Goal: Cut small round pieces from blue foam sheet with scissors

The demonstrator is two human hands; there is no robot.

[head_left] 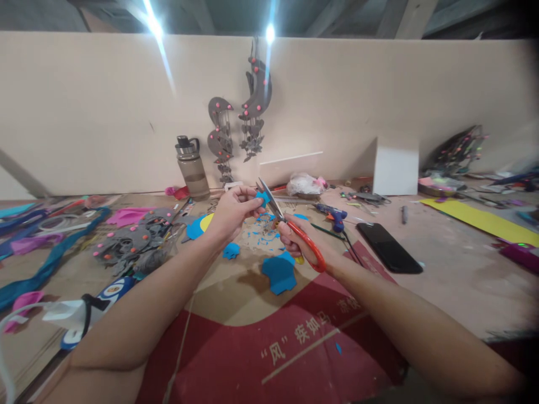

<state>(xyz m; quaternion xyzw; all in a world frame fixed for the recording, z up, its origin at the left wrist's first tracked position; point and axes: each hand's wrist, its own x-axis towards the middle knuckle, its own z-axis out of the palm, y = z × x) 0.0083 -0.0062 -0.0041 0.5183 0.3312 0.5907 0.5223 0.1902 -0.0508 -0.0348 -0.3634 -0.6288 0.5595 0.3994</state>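
Between the fingertips of my left hand [238,209] is a small blue cut-out piece [263,198], pinched above the cardboard. My right hand [295,238] is wrapped round the red handles of a pair of scissors [309,247]; the blades point up and left, close beside the blue piece. Below lie a larger blue sheet [279,273] with cut edges, a small blue flower-like shape [231,251] and several tiny blue scraps. Behind my left wrist rests a blue piece with a yellow round [206,223], partly covered by my hand.
Red-and-brown cardboard [236,348] covers the front of the table. To the right lie a black phone [389,247], a blue glue gun [334,216] and a yellow strip [484,219]. A water bottle [193,171] stands at the back; grey felt pieces [135,241] lie left.
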